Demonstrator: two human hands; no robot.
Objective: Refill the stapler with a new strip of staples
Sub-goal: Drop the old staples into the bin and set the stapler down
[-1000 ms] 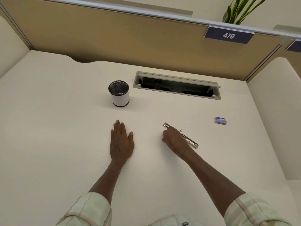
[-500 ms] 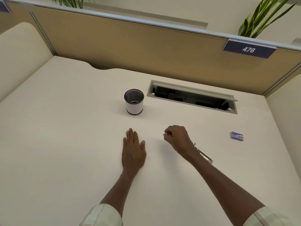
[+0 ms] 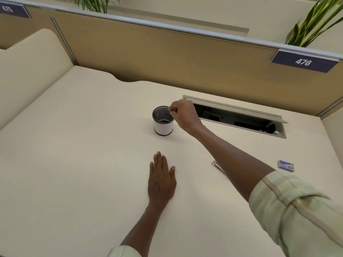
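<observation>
Over the cup [image 3: 163, 121] — right hand [image 3: 183, 114], fingers [image 3: 171, 109] pinched.

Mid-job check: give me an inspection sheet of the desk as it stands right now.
Surface: cream desk, mostly bare.
Job's things: stapler on the desk, mostly hidden under the right forearm; small blue staple box lying right of it, apart.
Clutter: mesh cup standing upright.
Hands: left hand flat on the desk, fingers spread; right hand over the cup's rim, fingertips pinched, contents too small to tell.
Cables: nothing seen; open cable hatch is dark inside.
Surroundings: tan partition, sign 476, plants behind.
</observation>
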